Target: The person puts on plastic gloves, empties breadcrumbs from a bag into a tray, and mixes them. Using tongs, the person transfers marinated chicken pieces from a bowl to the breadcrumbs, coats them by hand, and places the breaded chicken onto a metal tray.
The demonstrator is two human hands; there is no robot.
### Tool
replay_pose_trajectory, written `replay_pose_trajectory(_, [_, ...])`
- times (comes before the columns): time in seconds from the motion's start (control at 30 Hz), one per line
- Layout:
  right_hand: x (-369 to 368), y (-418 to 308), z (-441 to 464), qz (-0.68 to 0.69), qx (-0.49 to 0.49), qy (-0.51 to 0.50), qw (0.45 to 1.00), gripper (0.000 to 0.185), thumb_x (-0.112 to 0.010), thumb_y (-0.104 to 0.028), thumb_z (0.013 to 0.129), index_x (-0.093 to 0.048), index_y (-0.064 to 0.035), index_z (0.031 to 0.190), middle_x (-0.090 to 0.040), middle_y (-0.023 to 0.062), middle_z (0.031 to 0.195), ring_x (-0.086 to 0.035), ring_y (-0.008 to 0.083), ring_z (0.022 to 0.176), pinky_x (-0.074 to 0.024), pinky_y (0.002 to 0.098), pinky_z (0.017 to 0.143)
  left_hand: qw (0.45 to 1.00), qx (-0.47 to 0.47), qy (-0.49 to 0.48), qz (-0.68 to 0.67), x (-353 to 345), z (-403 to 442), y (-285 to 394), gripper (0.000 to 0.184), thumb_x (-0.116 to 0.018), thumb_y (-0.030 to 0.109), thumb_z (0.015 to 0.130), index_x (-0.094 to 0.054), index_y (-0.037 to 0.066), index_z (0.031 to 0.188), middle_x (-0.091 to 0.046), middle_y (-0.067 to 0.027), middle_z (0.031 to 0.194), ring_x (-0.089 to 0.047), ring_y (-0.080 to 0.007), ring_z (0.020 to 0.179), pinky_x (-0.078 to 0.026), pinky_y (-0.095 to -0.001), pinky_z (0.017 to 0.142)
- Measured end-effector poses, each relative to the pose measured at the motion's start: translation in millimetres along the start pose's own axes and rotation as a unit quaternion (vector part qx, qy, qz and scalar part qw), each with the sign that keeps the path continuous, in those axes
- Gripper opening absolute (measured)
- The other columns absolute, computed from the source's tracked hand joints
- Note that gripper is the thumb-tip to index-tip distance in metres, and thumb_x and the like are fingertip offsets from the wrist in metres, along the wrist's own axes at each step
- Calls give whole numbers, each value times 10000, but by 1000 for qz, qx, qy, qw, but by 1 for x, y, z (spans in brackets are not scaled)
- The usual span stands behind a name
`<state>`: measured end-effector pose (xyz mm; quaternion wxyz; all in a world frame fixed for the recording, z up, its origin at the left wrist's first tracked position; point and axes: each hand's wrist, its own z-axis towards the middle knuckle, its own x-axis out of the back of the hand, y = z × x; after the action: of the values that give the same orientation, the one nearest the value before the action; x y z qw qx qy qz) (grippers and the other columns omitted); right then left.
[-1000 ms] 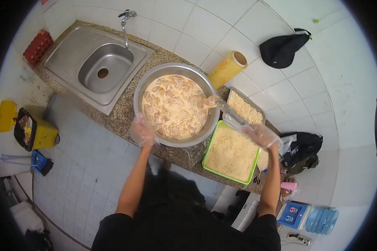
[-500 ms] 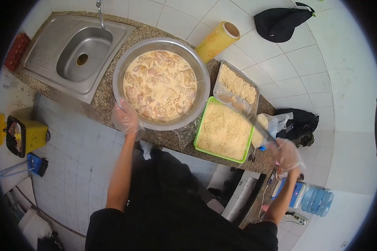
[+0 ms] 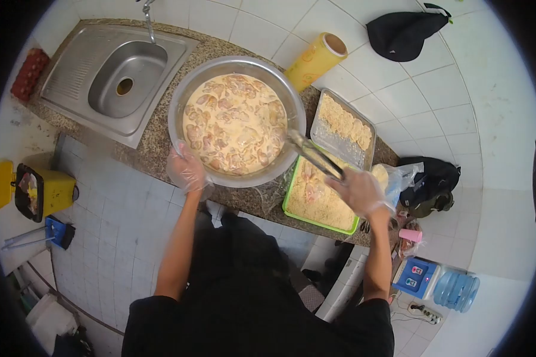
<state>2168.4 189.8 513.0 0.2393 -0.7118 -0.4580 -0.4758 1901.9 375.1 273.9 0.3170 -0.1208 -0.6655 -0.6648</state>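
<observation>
A large metal bowl (image 3: pixel 298 113) holds raw meat pieces (image 3: pixel 235 119) in a pale creamy liquid. My left hand (image 3: pixel 186 168), in a clear plastic glove, grips the bowl's near left rim. My gloved right hand (image 3: pixel 360 191) is closed on metal tongs (image 3: pixel 321 157), whose tips reach over the bowl's right rim; nothing clear shows between them. Below the tongs, a green tray (image 3: pixel 323 224) of pale crumbs has a meat piece (image 3: pixel 311 183) lying in it. Behind that tray, a metal tray (image 3: pixel 339 146) bears a row of crumb-coated pieces (image 3: pixel 344 122).
A steel sink (image 3: pixel 122 86) is at the left, and a yellow film roll (image 3: pixel 315 61) stands behind the bowl. Plastic bags (image 3: pixel 402 178) and a black bag (image 3: pixel 429 177) lie at the right. A water dispenser (image 3: pixel 417 278) and yellow bin (image 3: pixel 56 191) are farther out.
The tongs went from the bowl toward the trays, and are now back at the bowl's right rim. A meat piece now lies on the crumbs. My left hand stays on the rim.
</observation>
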Motion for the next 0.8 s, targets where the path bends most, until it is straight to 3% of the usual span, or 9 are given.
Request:
replay_pose_trajectory(0.2, [-37,-49,88,-55,16,-63,996,678,-462,-585,1014,-723,33,912,-708,288,890,-699,450,913,-547,492,829,1000,-2,14,-13,-3,0,-6,354,-498,275,1018,-676,-25,957,-673,-264,855,-652,-459,807,-486,-522,710])
replay_pose_trajectory(0.4, [-45,-5,112,-80,132,-78,985,683,-428,-544,1038,-710,60,887,-707,281,897,-694,451,885,-536,507,831,999,-2,26,-21,2,1,-6,289,-512,219,999,-649,-13,894,-641,-257,806,-630,-464,770,-464,-524,676])
replay_pose_trajectory(0.57, [2,22,82,-47,110,-64,991,651,-459,-531,1036,-701,55,887,-699,278,876,-686,452,860,-534,512,809,999,6,14,-37,7,2,0,249,-519,186,984,-648,-10,900,-641,-264,812,-629,-466,771,-468,-521,681])
replay_pose_trajectory(0.67, [12,22,65,-97,117,83,985,594,-470,-502,1039,-697,30,905,-701,265,863,-693,434,830,-544,498,794,999,16,9,-44,1,2,-6,248,-526,192,982,-653,-11,916,-644,-265,814,-631,-464,772,-470,-519,682])
replay_pose_trajectory(0.77, [-7,6,69,-160,84,14,984,556,-466,-493,1036,-699,-2,922,-714,245,879,-707,403,842,-556,481,796,999,13,14,-35,-4,1,-10,251,-524,194,983,-661,-10,933,-646,-270,829,-635,-464,789,-469,-525,688])
replay_pose_trajectory(0.8, [-2,-20,63,-121,-2,-17,992,541,-466,-506,1027,-698,-23,951,-729,227,918,-717,392,859,-563,477,797,999,9,16,-28,-5,0,-10,255,-525,199,984,-661,-11,934,-645,-272,832,-635,-466,795,-469,-528,692])
